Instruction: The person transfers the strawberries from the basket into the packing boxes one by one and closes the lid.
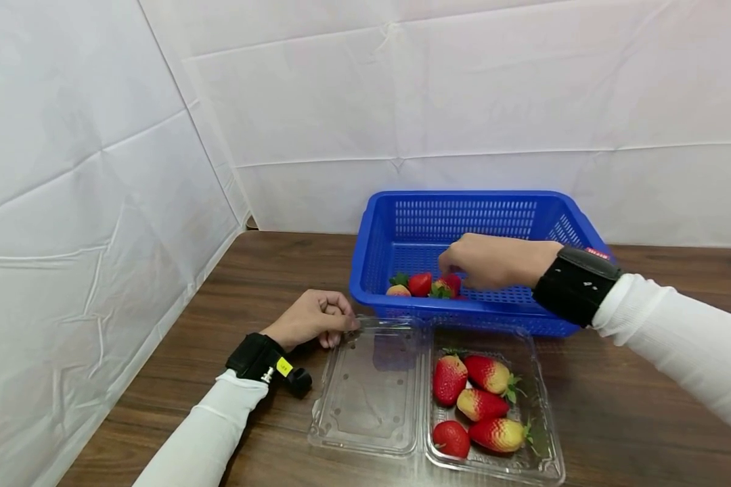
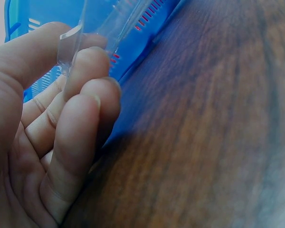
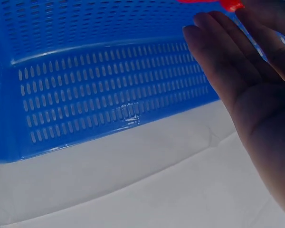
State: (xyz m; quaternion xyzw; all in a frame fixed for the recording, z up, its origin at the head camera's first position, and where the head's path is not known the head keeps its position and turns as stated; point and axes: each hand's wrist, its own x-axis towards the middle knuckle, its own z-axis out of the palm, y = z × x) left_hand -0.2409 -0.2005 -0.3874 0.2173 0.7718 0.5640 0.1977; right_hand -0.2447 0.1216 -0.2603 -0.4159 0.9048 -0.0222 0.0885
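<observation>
Wood table [image 1: 189, 338], white sheeting [image 1: 493, 88] behind, blue basket's rim [image 1: 402, 302] partly hiding strawberries [image 1: 421, 283]

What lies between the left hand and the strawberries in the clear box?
The head view shows the clear lid there; the left hand pinches its corner, and these strawberries lie beyond its right edge.

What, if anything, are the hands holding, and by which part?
Left hand pinches the clear lid by its far-left corner. Right hand is at a strawberry; whether gripped cannot be told.
</observation>
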